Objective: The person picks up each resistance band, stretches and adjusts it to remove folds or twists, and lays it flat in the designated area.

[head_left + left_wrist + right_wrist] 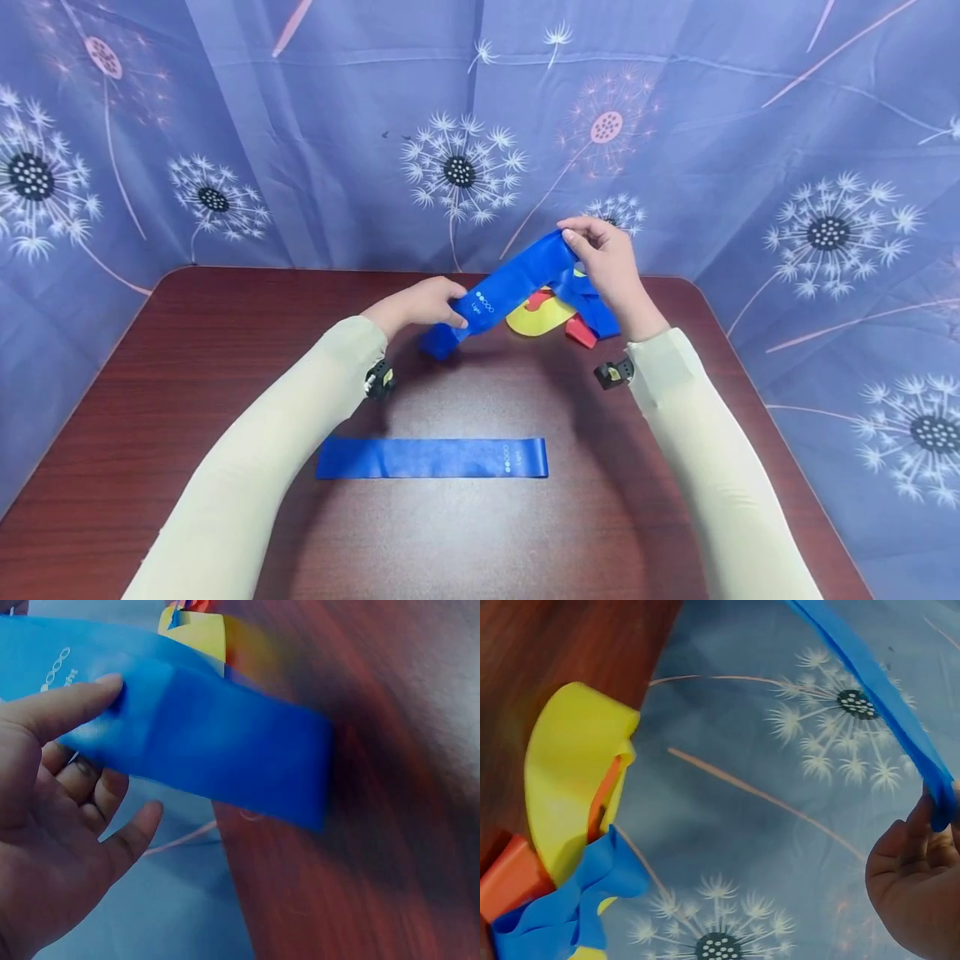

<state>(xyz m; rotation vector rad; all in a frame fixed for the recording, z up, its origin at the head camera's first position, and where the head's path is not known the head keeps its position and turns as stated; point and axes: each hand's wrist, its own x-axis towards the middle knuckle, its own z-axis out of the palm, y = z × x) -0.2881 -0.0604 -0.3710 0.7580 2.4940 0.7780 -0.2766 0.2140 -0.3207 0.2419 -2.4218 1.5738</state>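
A blue resistance band (517, 279) printed "Light" is stretched at a slant above the far part of the table. My right hand (609, 254) pinches its upper end between thumb and fingers; the right wrist view shows that end edge-on in the fingers (919, 847). Toward the lower end, my left hand (427, 302) pinches the band, thumb on the printed face and fingers behind it. In the left wrist view the band's looped end (255, 754) sticks out past the left hand (60, 802). A second blue band (431, 458), also marked "Light", lies flat nearer me.
Behind the held band lies a loose pile with a yellow band (542, 318), a red band (581, 332) and a blue band (596, 312). The brown table (187, 400) meets a blue dandelion-print curtain (337, 150) at its back and sides.
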